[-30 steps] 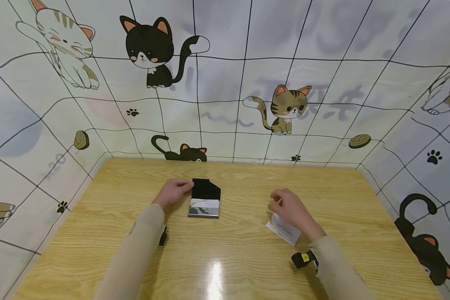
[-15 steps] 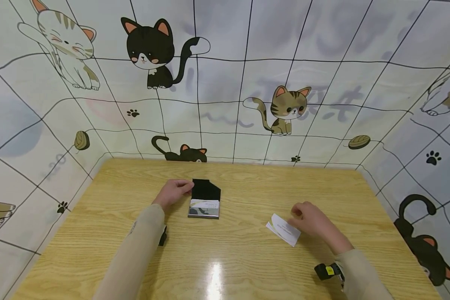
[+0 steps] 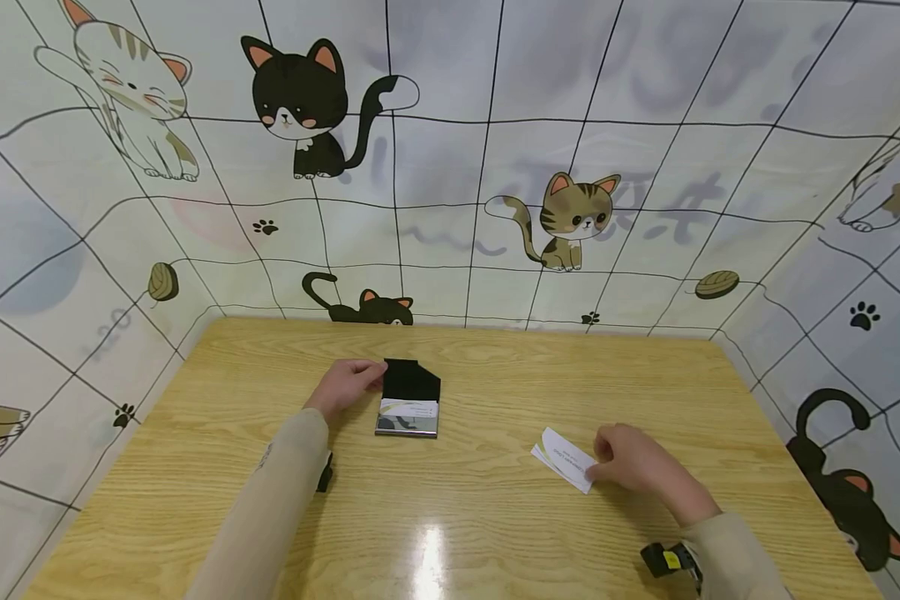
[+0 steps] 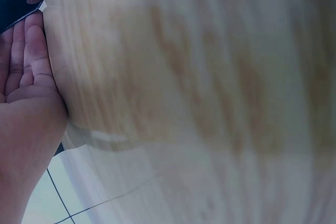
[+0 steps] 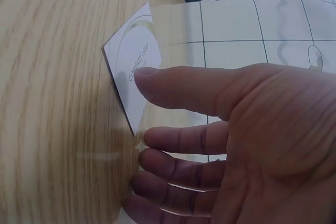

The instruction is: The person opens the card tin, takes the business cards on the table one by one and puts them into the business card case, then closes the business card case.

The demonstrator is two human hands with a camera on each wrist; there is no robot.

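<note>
On the left half of the table, a business card holder (image 3: pixel 407 427) lies with its black lid (image 3: pixel 411 381) folded back, white cards showing inside. My left hand (image 3: pixel 342 386) holds the lid's left corner by the fingertips; its thumb is hidden in the left wrist view, where only a dark corner of the holder appears. To the right lie a few white business cards (image 3: pixel 562 460), slightly fanned, printed "COMPANY LOGO" in the right wrist view. My right hand (image 3: pixel 633 460) is at their right edge, thumb extended over the cards (image 5: pixel 126 61) and fingers apart from it, close to the near corner.
The wooden table (image 3: pixel 465 517) runs back to a cloth wall (image 3: pixel 450 167) printed with cats and grid lines. Similar cloth stands along both sides. A black strap device (image 3: pixel 663 560) sits at my right wrist.
My right hand has moved right and toward me, off the top of the business cards to their right edge. The left hand and the card holder have stayed put.
</note>
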